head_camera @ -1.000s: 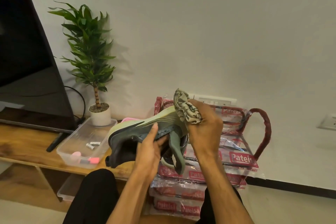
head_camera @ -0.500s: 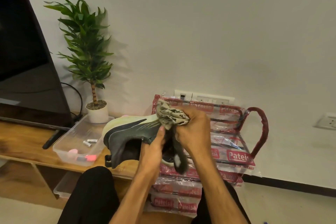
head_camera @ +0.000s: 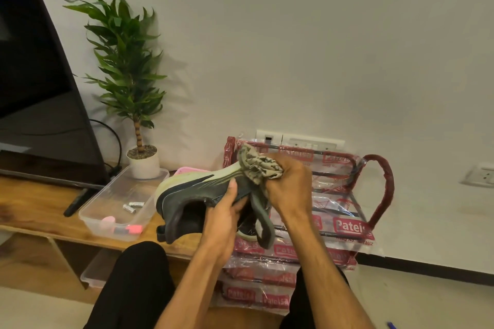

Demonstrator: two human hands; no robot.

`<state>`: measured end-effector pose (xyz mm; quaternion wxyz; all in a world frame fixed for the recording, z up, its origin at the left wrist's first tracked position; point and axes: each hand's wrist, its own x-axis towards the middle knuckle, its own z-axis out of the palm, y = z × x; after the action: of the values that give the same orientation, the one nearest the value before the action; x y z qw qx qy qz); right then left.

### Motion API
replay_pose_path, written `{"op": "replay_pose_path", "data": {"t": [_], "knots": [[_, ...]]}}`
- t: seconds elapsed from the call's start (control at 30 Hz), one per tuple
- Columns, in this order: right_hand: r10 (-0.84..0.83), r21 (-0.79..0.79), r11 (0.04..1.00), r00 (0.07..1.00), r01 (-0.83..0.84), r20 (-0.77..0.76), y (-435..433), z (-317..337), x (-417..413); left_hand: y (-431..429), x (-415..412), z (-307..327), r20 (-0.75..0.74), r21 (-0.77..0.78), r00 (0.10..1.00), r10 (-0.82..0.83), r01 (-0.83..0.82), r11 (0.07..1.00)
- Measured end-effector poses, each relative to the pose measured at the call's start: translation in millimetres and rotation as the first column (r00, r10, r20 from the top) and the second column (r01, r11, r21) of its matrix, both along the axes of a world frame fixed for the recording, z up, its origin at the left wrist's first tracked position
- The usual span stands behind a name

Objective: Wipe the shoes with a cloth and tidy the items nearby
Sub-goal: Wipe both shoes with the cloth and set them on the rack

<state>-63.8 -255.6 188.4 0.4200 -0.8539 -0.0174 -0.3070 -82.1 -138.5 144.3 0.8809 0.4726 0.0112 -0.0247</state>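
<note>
Hands point(head_camera: 224, 219) point(head_camera: 290, 184) around shoe point(head_camera: 187, 189), cloth point(head_camera: 256, 165) atop

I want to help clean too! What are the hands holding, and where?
The left hand grips the shoe at the edge of its opening. The right hand holds the bunched cloth, pressed on the shoe's upper.

Plain white wall point(head_camera: 320, 35) behind a low wooden bench point(head_camera: 32, 205) carrying a dark television point(head_camera: 34, 75) and potted plant point(head_camera: 125, 67) (white pot), wall sockets point(head_camera: 315, 143) at right, pale floor point(head_camera: 427, 296) below.
</note>
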Motion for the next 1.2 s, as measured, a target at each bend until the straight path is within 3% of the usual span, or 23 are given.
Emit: {"op": "replay_pose_path", "data": {"t": [0.07,0.13,0.3,0.47,0.63,0.83,0.9,0.97,1.07,1.2], "knots": [[-0.146,-0.006,0.989,0.989,0.146,0.000,-8,-4,8,-1,-1,-1,0.003,0.020,1.000,0.008,-0.008,1.000],[-0.169,0.036,0.985,0.986,0.169,0.003,-4,-5,6,-5,2,-1,0.003,0.035,1.000,0.008,-0.008,0.999],[0.092,0.059,0.994,0.996,-0.092,0.012,4,-1,-3,-3,8,2,-0.023,-0.014,1.000,0.011,-0.012,1.000],[-0.193,0.026,0.981,0.979,0.191,0.066,-8,-8,8,-5,8,1,-0.002,0.038,1.000,0.008,-0.008,0.999],[0.118,0.061,0.991,0.992,-0.121,0.044,-1,-13,-9,-1,8,1,-0.026,0.032,1.000,0.017,-0.016,0.999],[-0.191,0.034,0.981,0.973,0.189,0.128,-10,-15,3,-3,3,-1,-0.057,-0.098,0.998,-0.034,0.028,0.995],[-0.103,0.067,0.993,0.991,0.098,0.079,-1,-13,-9,-2,3,-1,-0.146,-0.216,0.987,-0.072,0.039,0.976],[0.096,0.051,0.994,0.994,-0.093,-0.055,9,-10,-21,2,2,-4,-0.206,-0.290,0.970,-0.132,0.068,0.955],[0.238,-0.027,0.969,0.961,-0.244,-0.141,14,-3,-28,4,-3,-5,-0.192,-0.370,0.962,-0.194,0.112,0.922],[-0.021,-0.012,1.000,0.999,0.021,0.029,7,2,-17,0,-4,1,-0.171,-0.368,0.972,-0.164,0.092,0.925]]}}
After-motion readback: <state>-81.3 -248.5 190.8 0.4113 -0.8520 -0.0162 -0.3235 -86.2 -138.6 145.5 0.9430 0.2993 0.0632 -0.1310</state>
